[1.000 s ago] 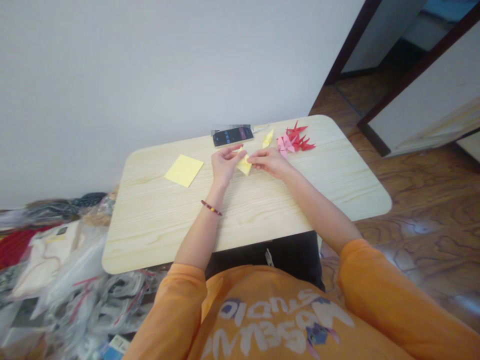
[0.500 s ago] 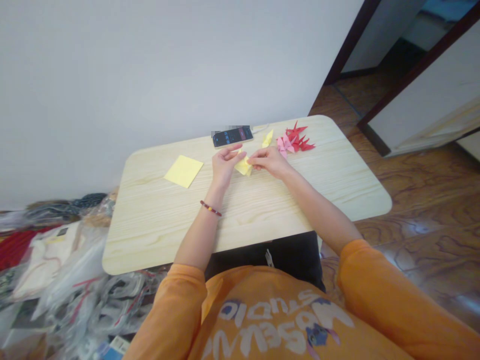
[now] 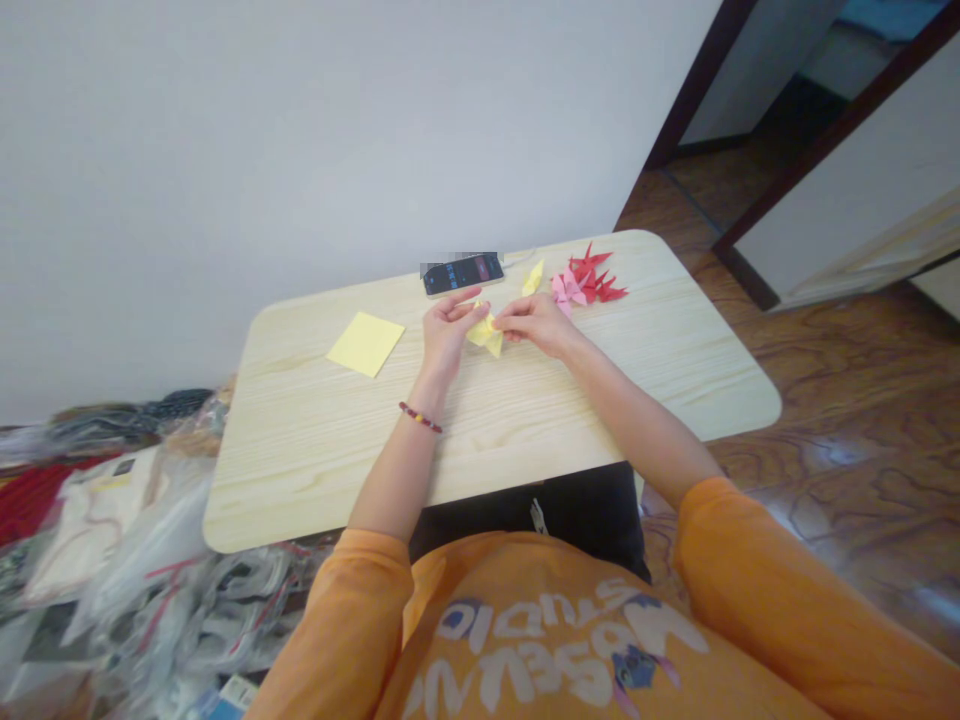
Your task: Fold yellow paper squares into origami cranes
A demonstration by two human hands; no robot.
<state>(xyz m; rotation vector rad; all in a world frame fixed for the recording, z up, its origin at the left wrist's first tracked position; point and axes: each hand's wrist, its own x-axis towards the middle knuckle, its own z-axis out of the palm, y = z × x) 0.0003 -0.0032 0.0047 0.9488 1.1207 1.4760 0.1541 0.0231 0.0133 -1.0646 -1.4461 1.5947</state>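
Between my two hands is a small folded yellow origami paper [image 3: 487, 336], held just above the table. My left hand [image 3: 448, 330], with a beaded bracelet on its wrist, pinches the left side of the paper between thumb and fingers. On the right side, my right hand [image 3: 536, 322] pinches it with the fingertips. Part of the paper is hidden behind my fingers. A flat stack of square yellow paper [image 3: 366, 344] lies left of my left hand. Beyond my right hand rest a folded yellow piece [image 3: 533, 278], a pink origami piece [image 3: 568, 289] and red origami pieces [image 3: 598, 275].
A phone [image 3: 463, 274] with a lit screen and a cable lies at the back edge of the pale wooden table [image 3: 315, 460], by the wall. Plastic-bagged items [image 3: 172, 560] are piled on the left. A doorway [image 3: 750, 120] stands to the right.
The folded yellow paper has turned slightly in my fingers, and its lower edge shows a more pointed shape. Both hands keep nearly the same place.
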